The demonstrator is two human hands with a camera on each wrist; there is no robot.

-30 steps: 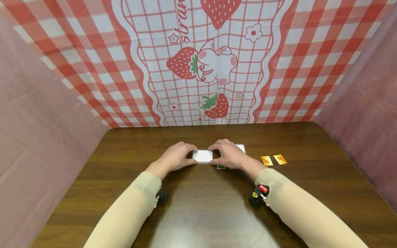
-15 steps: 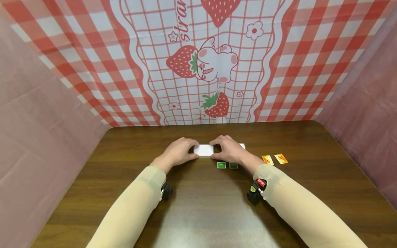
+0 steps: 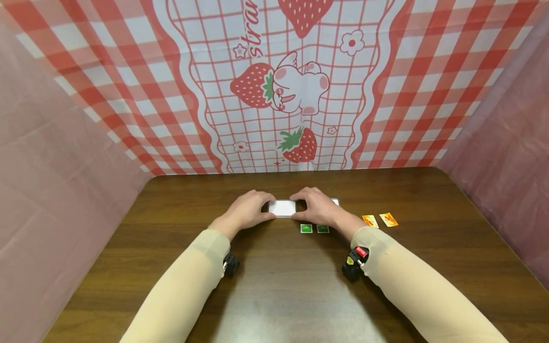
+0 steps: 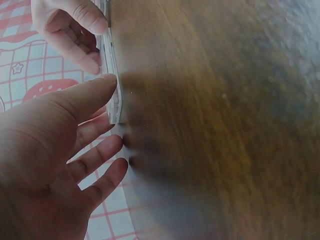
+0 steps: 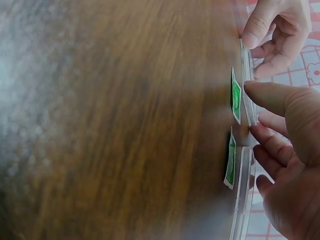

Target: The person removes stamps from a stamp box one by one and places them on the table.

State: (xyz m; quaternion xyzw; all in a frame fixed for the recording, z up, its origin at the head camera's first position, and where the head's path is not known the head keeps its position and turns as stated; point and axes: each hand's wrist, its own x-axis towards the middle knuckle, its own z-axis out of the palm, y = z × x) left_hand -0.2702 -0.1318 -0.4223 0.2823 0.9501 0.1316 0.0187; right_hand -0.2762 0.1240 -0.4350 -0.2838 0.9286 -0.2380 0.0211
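A flat, clear-rimmed plastic case with a white face lies near the back of the table. My left hand pinches its left end, thumb on the near edge and fingers at the far edge. At the right end my right hand holds it the same way. The case's thin transparent side shows in the left wrist view, pinched by both hands. Beyond my right hand, a second clear case is partly hidden. Two small green packets lie just in front of the cases.
Two small orange packets lie to the right on the brown wooden table. A strawberry-print cloth hangs behind the table's back edge, with pink cloth at both sides.
Both hands have moved the white-faced case a little toward the back of the table, exposing the green packets. Over the last half second almost nothing has moved.
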